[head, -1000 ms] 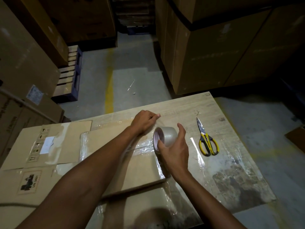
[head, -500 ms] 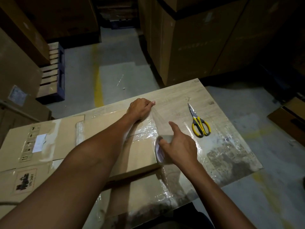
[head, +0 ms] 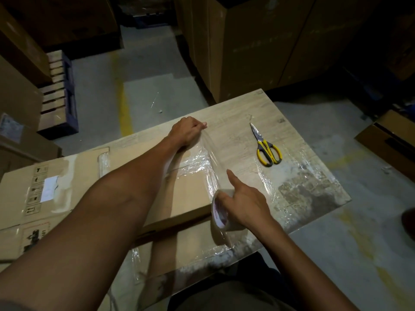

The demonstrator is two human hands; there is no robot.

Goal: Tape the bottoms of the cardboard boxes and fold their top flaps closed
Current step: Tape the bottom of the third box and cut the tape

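Pinching the free end of a clear tape strip [head: 213,158], the left hand [head: 188,132] is holding it at the far edge of the flattened cardboard box [head: 143,176]. The right hand [head: 244,203] is gripping the tape roll [head: 219,217], index finger sticking out, by the box's right edge. The box is lying flat on the wooden surface [head: 233,113]. Yellow-handled scissors [head: 268,151] are lying to the right, apart from both hands.

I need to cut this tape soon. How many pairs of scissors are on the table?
1. The yellow-handled scissors lie flat on the table, beyond the right hand holding the tape roll. Others could hide under the cardboard.
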